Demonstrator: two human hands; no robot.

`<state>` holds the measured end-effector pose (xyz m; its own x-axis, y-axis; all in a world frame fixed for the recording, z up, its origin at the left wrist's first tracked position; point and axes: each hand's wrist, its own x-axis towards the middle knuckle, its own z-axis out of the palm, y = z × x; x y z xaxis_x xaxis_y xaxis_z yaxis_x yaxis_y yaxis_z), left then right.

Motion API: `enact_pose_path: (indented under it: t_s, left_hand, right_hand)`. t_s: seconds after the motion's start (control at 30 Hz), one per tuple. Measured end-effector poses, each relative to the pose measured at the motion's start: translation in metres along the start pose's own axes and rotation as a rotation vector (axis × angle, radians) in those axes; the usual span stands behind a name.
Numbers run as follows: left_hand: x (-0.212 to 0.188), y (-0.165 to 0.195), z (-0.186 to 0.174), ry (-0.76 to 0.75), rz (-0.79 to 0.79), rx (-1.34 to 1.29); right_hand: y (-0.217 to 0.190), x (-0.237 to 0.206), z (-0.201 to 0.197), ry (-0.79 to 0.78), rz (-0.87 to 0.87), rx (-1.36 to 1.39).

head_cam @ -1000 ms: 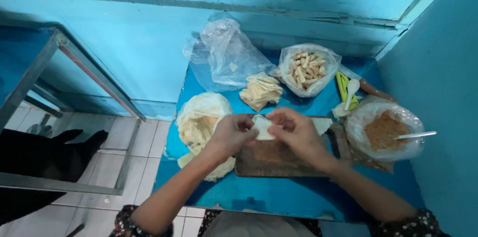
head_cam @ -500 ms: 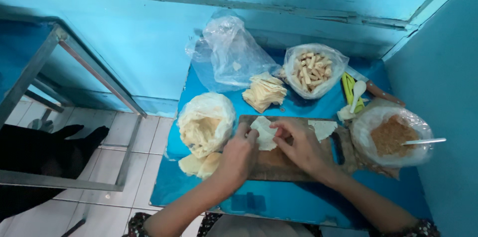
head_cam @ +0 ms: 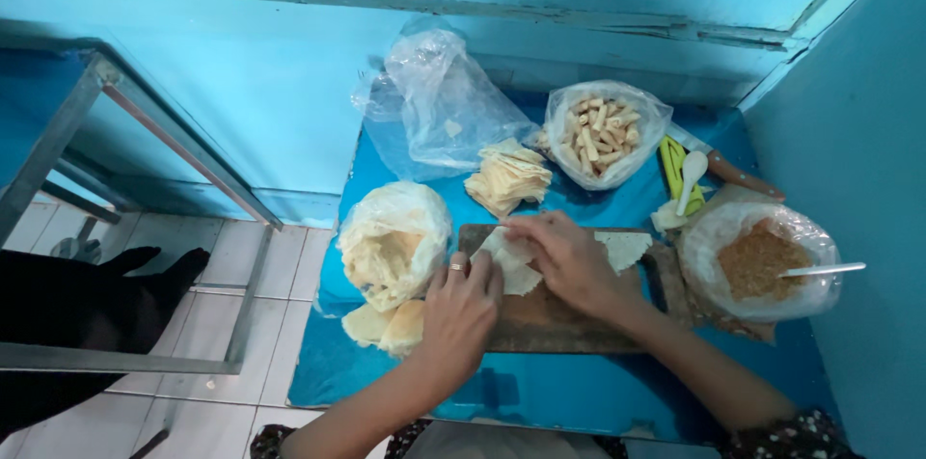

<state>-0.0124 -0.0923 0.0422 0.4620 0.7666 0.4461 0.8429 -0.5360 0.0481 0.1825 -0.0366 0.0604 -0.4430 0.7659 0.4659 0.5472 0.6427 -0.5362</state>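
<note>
- Here, the pale wrapper sheet (head_cam: 513, 264) lies on the wooden board (head_cam: 559, 310), under both hands.
- Right hand (head_cam: 569, 261) presses it, fingers curled, pinching its upper edge.
- Left hand (head_cam: 461, 314) grips its left edge.
- Bag of wrappers (head_cam: 391, 242) sits just left on the blue tabletop (head_cam: 540, 391).

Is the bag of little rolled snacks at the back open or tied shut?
Open. The clear plastic bag has its mouth spread wide, its rim folded outward, and the pale rolled pieces inside lie uncovered.
</note>
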Motion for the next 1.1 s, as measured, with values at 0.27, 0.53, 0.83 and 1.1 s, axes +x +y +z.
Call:
enact_pose_path:
  t_s: [0.27, 0.53, 0.83, 1.1]
  left_hand:
    - [0.001, -0.004, -0.011, -0.027, -0.041, -0.182]
    - [-0.023, -0.011, -0.024, 0.103, -0.133, -0.438]
    - [-0.091, -0.042, -0.053, 0.023, -0.538, -0.240]
    - [-0.083, -0.028, -0.032, 0.106, -0.640, -0.170]
  right_hand:
    - [-0.003, -0.004, -0.009, 0.056, 0.214, 0.037]
    - [-0.018, -0.015, -0.017, 0.010, 0.272, 0.138]
    - [-0.012, -0.016, -0.034, 0.021, 0.252, 0.168]
    - [-0.010, -0.022, -0.019, 0.004, 0.253, 0.163]
